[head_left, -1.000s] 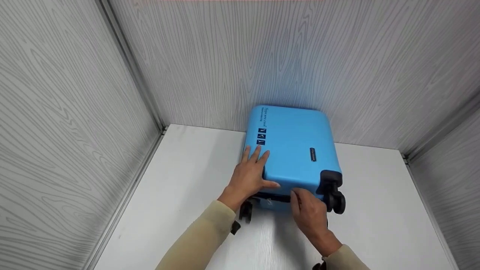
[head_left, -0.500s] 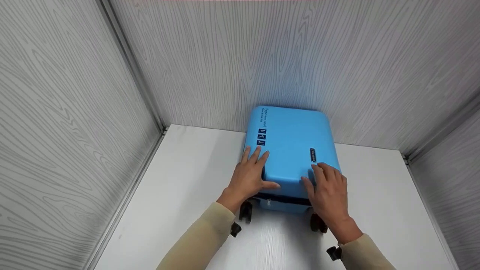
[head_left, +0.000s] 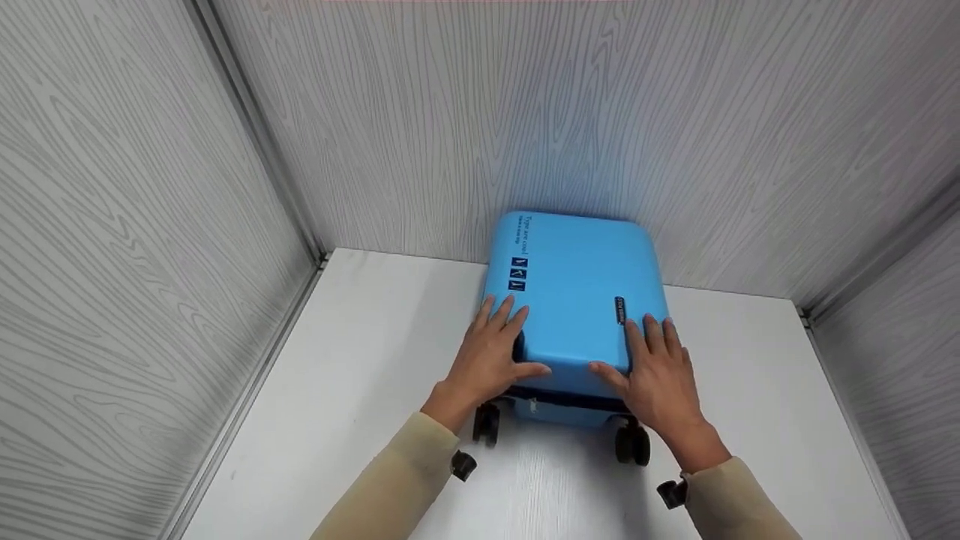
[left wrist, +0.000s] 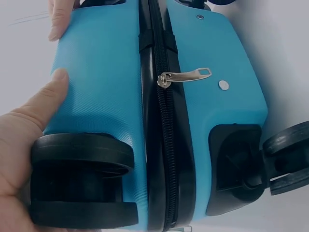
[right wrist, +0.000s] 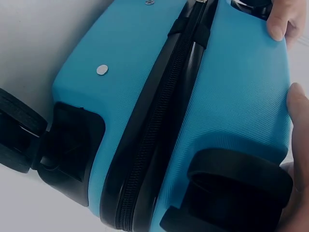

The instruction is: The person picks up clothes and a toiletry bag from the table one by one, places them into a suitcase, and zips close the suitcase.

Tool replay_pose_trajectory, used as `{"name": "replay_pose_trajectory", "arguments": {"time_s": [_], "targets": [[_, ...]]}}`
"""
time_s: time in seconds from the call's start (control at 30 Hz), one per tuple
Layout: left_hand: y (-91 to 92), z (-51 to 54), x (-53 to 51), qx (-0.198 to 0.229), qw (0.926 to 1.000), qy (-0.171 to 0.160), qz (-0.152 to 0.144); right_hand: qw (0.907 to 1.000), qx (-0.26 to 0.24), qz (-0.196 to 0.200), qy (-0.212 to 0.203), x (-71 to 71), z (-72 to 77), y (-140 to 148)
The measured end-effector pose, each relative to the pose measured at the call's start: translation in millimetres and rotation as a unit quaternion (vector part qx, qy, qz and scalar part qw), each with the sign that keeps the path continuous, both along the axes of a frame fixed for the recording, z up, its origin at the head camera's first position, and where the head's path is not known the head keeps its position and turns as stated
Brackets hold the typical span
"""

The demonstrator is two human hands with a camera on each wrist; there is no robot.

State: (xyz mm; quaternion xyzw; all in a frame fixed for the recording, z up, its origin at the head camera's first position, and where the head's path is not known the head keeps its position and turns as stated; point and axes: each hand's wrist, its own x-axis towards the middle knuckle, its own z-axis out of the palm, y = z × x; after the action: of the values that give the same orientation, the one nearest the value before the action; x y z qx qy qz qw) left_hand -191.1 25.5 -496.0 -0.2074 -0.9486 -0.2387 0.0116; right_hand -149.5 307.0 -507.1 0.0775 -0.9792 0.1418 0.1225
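Note:
A blue hard-shell suitcase (head_left: 581,285) lies flat, its wheeled end towards me. My left hand (head_left: 487,356) rests on its near left corner, fingers spread and straight, thumb along the near edge. On the near right corner rests my right hand (head_left: 660,382), also with fairly straight fingers, its thumb pointing inward. Between the thumbs, the wheeled end carries a black zipper (head_left: 574,400) that runs across it. A silver zipper pull (left wrist: 188,76) shows in the left wrist view, and no hand touches it. Black wheels (left wrist: 82,181) stick out near the left hand; another wheel (right wrist: 241,183) sits beside the right thumb.
The suitcase lies on a white tabletop (head_left: 390,322), with its far end close to the grey wood-grain back wall (head_left: 420,135). Side panels (head_left: 112,225) stand at left and right. Black camera mounts (head_left: 463,465) are worn at both wrists.
My right hand has left the zipper at the wheeled end, moved up and right, and now rests on the near right corner with its fingers straightened. The left hand stays on its corner.

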Motion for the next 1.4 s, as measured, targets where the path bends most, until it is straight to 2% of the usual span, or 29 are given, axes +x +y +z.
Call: {"name": "replay_pose_trajectory", "arguments": {"time_s": [0.1,0.23,0.33,0.4,0.47,0.57,0.7,0.77,0.83,0.9,0.93,1.0,1.1,1.2,1.33,1.4], "targets": [[-3.9,-2.7,5.0,0.025,0.9997,0.004,0.004,1.0000,0.006,-0.004,-0.004,0.0,-0.7,-1.6],[-9.1,-7.8,13.2,0.083,0.9964,0.008,0.013,0.9999,0.009,-0.010,-0.006,0.7,-1.9,-2.6],[-12.6,-13.9,19.3,0.141,0.9893,0.028,0.026,0.9999,0.007,-0.011,-0.005,0.7,-3.2,-2.3],[-15.0,-19.5,22.9,0.185,0.9807,0.049,0.042,0.9999,0.006,-0.010,-0.003,0.2,-4.4,-1.9],[-17.8,-26.2,25.9,0.232,0.9681,0.070,0.065,0.9999,0.005,-0.009,-0.002,0.3,-4.9,-1.8],[-23.5,-37.5,29.0,0.306,0.9424,0.088,0.104,0.9999,0.007,-0.007,0.000,0.5,-4.9,-1.7],[-31.2,-54.5,32.3,0.381,0.9067,0.078,0.164,0.9999,0.010,-0.008,0.001,0.7,-4.1,-1.6],[-32.7,-65.4,34.9,0.404,0.8908,0.066,0.198,0.9999,0.010,-0.009,0.001,0.5,-3.8,-1.1],[-32.2,-78.8,39.4,0.417,0.8781,0.052,0.228,0.9999,0.010,-0.010,-0.001,0.3,-4.1,-0.7],[-29.5,-93.4,45.0,0.418,0.8716,0.039,0.253,0.9999,0.009,-0.010,-0.002,0.0,-4.6,-0.3],[-27.6,-101.1,47.8,0.413,0.8721,0.034,0.260,0.9999,0.008,-0.010,-0.002,-0.2,-4.9,-0.1],[-22.6,-113.0,53.9,0.397,0.8778,0.022,0.268,0.9999,0.007,-0.009,0.002,-0.8,-5.2,0.2],[-13.1,-123.9,63.2,0.361,0.8936,0.012,0.266,0.9999,0.006,-0.009,0.008,-0.7,-5.7,-0.1],[-1.9,-126.7,70.9,0.318,0.9155,0.017,0.246,0.9999,0.006,-0.010,0.008,-0.3,-5.9,-0.3],[11.9,-126.9,76.4,0.260,0.9418,0.066,0.203,0.9999,0.005,-0.011,0.004,-0.3,-6.2,-0.4],[17.5,-125.9,76.8,0.243,0.9476,0.091,0.187,0.9999,0.004,-0.011,0.005,-0.2,-6.2,-0.4]]}}
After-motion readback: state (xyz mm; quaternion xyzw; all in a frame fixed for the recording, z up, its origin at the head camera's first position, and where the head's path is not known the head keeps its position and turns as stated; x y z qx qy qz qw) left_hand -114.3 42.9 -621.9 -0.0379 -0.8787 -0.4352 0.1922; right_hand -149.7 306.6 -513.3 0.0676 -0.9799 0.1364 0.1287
